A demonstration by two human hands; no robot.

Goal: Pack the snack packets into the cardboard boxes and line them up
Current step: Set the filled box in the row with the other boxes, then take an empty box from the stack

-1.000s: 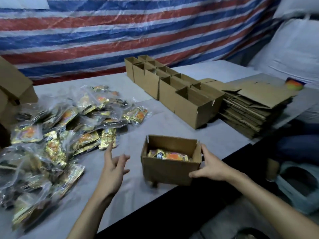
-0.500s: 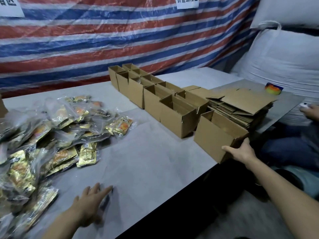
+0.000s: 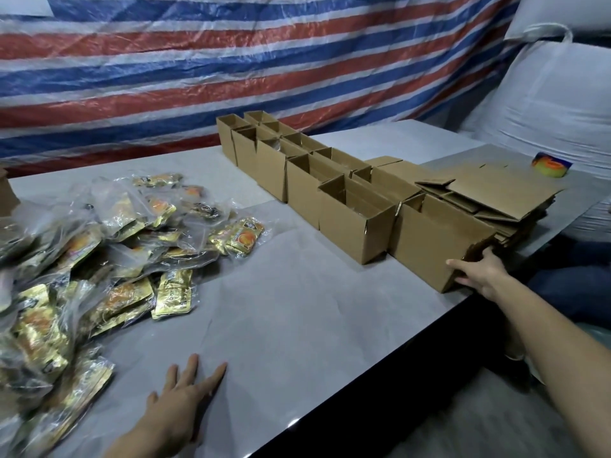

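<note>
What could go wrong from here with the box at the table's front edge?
1. The nearest cardboard box, held at its end by the right hand, sits with its near corner right at the front edge of the table. A small pull outward could tip it off.
2. The same box stands against the stack of flat cardboard. Pushing it into line might shove or snag that stack.
</note>
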